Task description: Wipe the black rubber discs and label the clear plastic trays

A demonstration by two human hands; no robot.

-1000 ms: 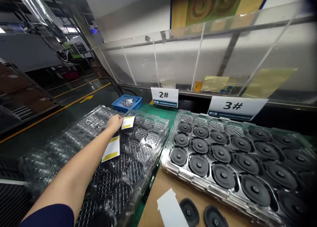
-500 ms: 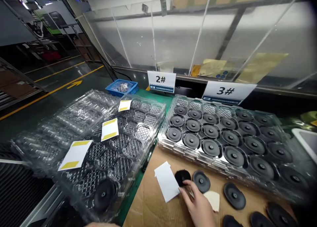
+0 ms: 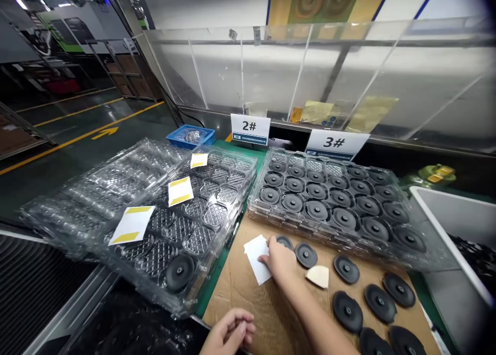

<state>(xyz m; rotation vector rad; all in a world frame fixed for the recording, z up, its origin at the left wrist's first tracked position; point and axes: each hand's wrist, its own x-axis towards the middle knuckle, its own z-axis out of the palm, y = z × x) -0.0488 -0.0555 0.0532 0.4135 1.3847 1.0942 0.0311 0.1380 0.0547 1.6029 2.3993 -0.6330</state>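
My right hand [image 3: 279,261] reaches over the cardboard [image 3: 232,288], bent fingers down at the right edge of a white paper piece [image 3: 257,262]. The thumb lies over the paper; what the fingertips grip is hidden. Just behind this hand, partly covered, is a black disc [image 3: 285,241]. A second black round disc [image 3: 306,255] with a centre hub lies right of it, beside a cream-coloured pad [image 3: 318,276]. Near the cardboard's front edge, my left hand [image 3: 230,332] is loosely curled shut, with nothing visible in it.
The clear tray by the 3# sign [image 3: 337,142] holds many black discs [image 3: 318,209]. Left, another clear tray [image 3: 217,262] carries white cards with yellow strips [image 3: 180,190] and one disc [image 3: 180,272]. Several discs [image 3: 347,311] lie on the cardboard. A white bin [image 3: 445,277] stands right.
My right hand has shifted left from the disc onto the paper's edge. My left hand has risen into view at the bottom. The camera view has turned right and shows more of the bench.
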